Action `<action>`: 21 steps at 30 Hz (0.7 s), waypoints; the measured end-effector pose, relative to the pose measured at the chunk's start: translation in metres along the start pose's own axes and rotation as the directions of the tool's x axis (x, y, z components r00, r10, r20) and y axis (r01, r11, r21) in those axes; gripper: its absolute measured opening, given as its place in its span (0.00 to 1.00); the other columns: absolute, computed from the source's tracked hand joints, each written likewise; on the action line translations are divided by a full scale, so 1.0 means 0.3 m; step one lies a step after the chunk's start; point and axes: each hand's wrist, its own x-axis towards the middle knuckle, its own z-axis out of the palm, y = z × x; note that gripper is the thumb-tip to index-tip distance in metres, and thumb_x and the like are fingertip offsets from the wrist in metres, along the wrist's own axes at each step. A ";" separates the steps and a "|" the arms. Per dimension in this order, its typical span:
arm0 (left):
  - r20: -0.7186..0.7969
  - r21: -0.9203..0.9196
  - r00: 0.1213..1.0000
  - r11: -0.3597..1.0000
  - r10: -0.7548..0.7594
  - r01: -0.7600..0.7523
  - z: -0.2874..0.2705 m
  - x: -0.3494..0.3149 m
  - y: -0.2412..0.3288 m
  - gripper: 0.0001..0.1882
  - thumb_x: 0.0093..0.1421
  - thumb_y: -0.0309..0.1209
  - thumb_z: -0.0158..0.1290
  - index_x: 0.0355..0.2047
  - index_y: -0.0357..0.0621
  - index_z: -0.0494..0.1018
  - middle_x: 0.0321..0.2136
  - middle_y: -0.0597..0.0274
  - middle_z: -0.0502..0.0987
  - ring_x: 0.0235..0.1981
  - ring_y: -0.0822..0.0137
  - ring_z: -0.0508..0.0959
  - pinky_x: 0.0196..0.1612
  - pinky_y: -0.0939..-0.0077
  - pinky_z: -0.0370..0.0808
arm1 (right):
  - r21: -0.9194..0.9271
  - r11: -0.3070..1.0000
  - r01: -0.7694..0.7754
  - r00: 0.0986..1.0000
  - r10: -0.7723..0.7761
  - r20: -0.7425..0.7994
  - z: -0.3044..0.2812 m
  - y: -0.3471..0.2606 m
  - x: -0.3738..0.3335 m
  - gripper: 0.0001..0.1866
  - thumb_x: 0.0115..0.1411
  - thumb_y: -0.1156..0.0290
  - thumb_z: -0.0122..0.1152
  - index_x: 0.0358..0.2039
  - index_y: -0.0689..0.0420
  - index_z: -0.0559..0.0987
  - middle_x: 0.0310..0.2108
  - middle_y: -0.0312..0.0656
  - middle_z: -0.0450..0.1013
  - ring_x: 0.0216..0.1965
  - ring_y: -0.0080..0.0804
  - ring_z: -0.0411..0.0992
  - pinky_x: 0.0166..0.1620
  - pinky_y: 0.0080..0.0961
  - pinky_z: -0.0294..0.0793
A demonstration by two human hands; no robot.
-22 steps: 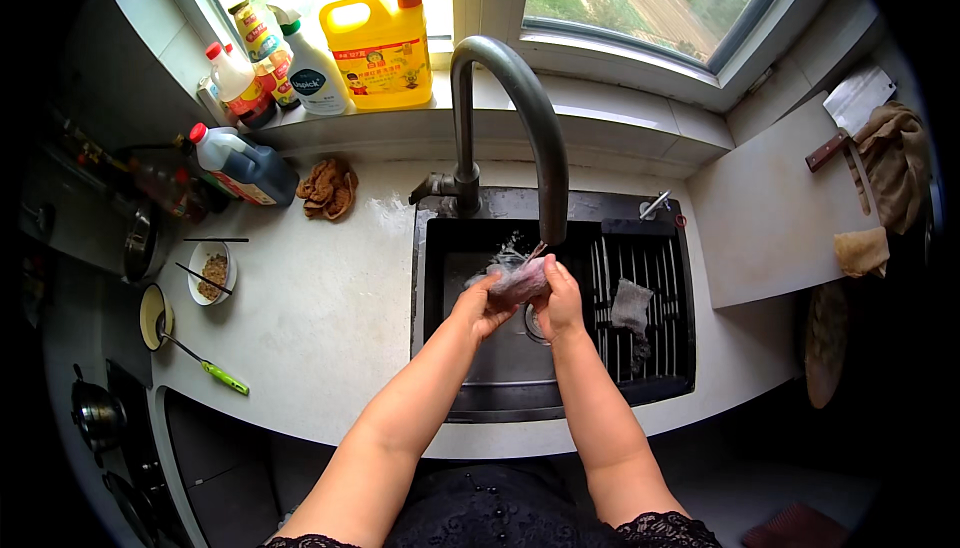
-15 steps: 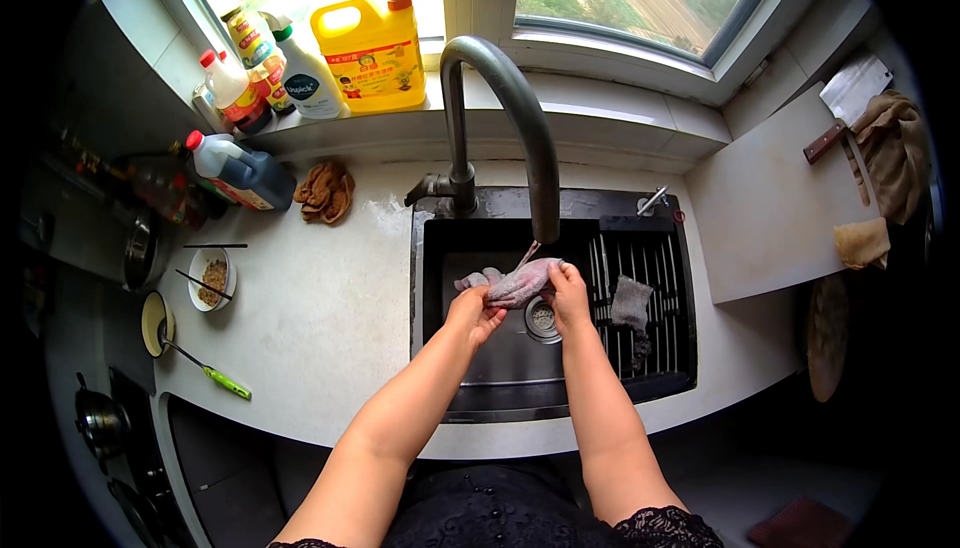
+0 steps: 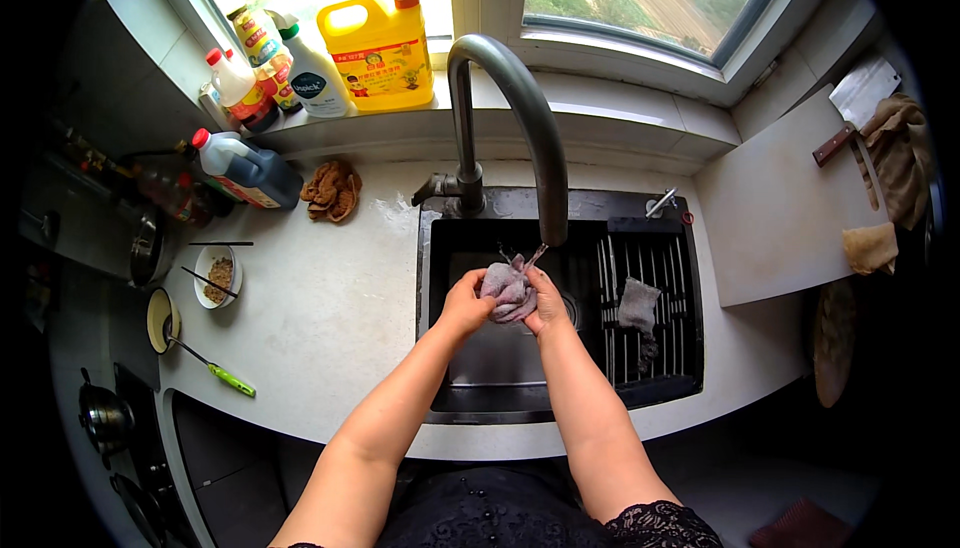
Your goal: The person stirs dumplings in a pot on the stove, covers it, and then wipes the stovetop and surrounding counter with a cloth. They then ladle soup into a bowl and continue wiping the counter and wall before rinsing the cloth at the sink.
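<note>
Both my hands are closed around a wet pinkish-grey cloth [image 3: 509, 291], bunched into a lump over the black sink [image 3: 485, 414]. My left hand [image 3: 464, 304] grips its left side with the thumb lying toward the front. On the opposite side my right hand [image 3: 546, 306] presses against the cloth, some fingers hidden behind it. Just above, a thin stream of water falls from the dark curved tap [image 3: 549, 148] onto or close beside the cloth. The drain is partly covered by my right hand.
A black rack [image 3: 675, 348] with a grey scrubbing pad [image 3: 638, 305] covers the sink's right side. Leftward lie a brown cloth [image 3: 331, 191], a white bowl [image 3: 232, 279] with chopsticks and a green-handled ladle [image 3: 232, 380]. Bottles line the sill; a cleaver [image 3: 838, 138] is by the cutting board [image 3: 765, 218].
The cloth, stretched out between my hands before, is now gathered into a compact bunch. My hands have come closer together, the right one moving left and downward.
</note>
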 end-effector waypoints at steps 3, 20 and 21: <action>-0.065 -0.154 0.998 0.988 -0.010 0.000 -0.011 0.007 0.024 0.34 0.48 0.20 0.52 0.58 0.37 0.57 0.51 0.49 0.68 0.46 0.61 0.73 0.50 0.72 0.70 | -0.072 0.981 0.178 0.974 -0.186 -0.131 0.050 -0.005 0.005 0.14 0.52 0.76 0.66 0.30 0.51 0.67 0.33 0.35 0.72 0.38 0.28 0.72 0.46 0.33 0.73; -0.505 -0.131 0.826 0.924 0.250 -0.360 -0.142 0.067 0.242 0.35 0.51 0.25 0.54 0.60 0.33 0.55 0.60 0.48 0.60 0.62 0.59 0.58 0.62 0.71 0.54 | -0.287 0.893 0.347 0.932 -0.363 -0.004 0.101 -0.022 -0.059 0.25 0.48 0.84 0.62 0.48 0.59 0.70 0.37 0.40 0.73 0.38 0.28 0.73 0.45 0.25 0.73; -0.441 -0.095 0.847 0.923 0.296 -0.372 -0.153 0.045 0.225 0.38 0.52 0.25 0.54 0.63 0.35 0.51 0.63 0.49 0.55 0.64 0.59 0.55 0.64 0.72 0.52 | -0.298 0.893 0.339 0.936 -0.352 0.009 0.106 -0.017 -0.069 0.20 0.48 0.84 0.62 0.44 0.60 0.72 0.36 0.39 0.73 0.37 0.28 0.73 0.44 0.25 0.74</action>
